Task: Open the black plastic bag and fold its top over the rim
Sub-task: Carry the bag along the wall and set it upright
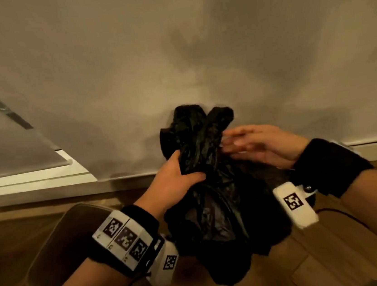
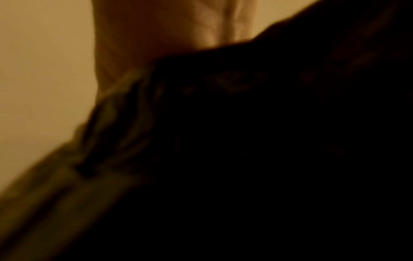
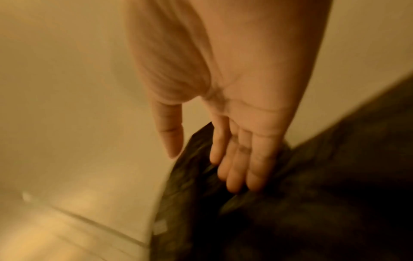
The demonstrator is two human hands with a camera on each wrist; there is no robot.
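Black plastic fills the centre of the head view — the bag point(image 1: 212, 187) stands bunched above the wooden floor point(image 1: 339, 255), its top twisted shut against the wall point(image 1: 171, 50). My left hand point(image 1: 175, 177) is clamped round its neck. My right hand point(image 1: 256, 146) is spread, straight fingers point(image 3: 241, 169) just touching the crumpled top. Nothing is opened yet, I'd say — the mouth must be found and spread, then folded over a rim. At lower left sits a bin point(image 1: 60, 249), perhaps that rim.
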